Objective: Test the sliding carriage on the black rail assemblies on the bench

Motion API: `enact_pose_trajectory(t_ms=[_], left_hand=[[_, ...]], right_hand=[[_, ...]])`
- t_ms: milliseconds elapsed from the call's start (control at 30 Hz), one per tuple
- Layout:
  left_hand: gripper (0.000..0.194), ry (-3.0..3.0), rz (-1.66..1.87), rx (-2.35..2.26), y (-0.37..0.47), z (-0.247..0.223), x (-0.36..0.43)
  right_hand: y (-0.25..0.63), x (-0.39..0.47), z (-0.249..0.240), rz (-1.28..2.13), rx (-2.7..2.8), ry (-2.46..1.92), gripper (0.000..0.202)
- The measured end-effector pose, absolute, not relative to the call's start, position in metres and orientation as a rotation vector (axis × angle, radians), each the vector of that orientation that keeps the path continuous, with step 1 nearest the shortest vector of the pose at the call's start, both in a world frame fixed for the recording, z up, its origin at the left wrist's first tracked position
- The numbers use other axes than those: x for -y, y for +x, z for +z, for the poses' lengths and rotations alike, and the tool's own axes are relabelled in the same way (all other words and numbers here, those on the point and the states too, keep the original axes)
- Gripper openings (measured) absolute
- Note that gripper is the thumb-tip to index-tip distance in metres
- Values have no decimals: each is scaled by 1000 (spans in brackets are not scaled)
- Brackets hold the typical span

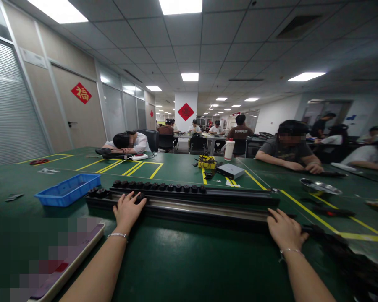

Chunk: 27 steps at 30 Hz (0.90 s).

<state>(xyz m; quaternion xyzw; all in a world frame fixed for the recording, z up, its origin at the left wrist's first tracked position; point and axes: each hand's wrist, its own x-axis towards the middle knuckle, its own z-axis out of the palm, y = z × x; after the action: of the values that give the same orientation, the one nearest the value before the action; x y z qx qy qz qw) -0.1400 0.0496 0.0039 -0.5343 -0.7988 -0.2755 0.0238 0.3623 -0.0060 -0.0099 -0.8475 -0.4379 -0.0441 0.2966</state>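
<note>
A long black rail (189, 209) with a metallic channel lies across the green table. My left hand (128, 211) rests on its left part, fingers around a small round black part (141, 197). At the rail's right end, my right hand (285, 228) lies with its fingers apart, fingertips on the edge. Behind it, a second black rail (233, 193) carries a row of several round black parts (163, 187) on its left half. More black parts (98, 192) sit at the near rail's left end.
A blue tray (67, 191) stands left of the rails. A tablet-like object (72, 256) lies at the near left. Behind are a grey box (230, 170), a bottle (229, 149) and a metal dish (320, 187). Dark bundled material (349, 260) lies at right. People sit across the table.
</note>
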Motion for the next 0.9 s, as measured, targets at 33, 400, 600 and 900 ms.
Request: enact_pose_trajectory(t_ms=[33,400,600,900], left_hand=[[47,-1658,-850,2476,-140,5,-49],[50,-1707,-832,2463,-142,3,-49],[52,-1714,-773,2431,-140,5,-48],[52,-1738,-602,2336,-141,7,-48]], right_hand=[[363,6,-10,-107,1168,-2259,48],[361,6,-8,-84,1146,-2250,47],[361,6,-10,-97,1135,-2226,46],[366,3,-14,-84,1138,-2226,46]])
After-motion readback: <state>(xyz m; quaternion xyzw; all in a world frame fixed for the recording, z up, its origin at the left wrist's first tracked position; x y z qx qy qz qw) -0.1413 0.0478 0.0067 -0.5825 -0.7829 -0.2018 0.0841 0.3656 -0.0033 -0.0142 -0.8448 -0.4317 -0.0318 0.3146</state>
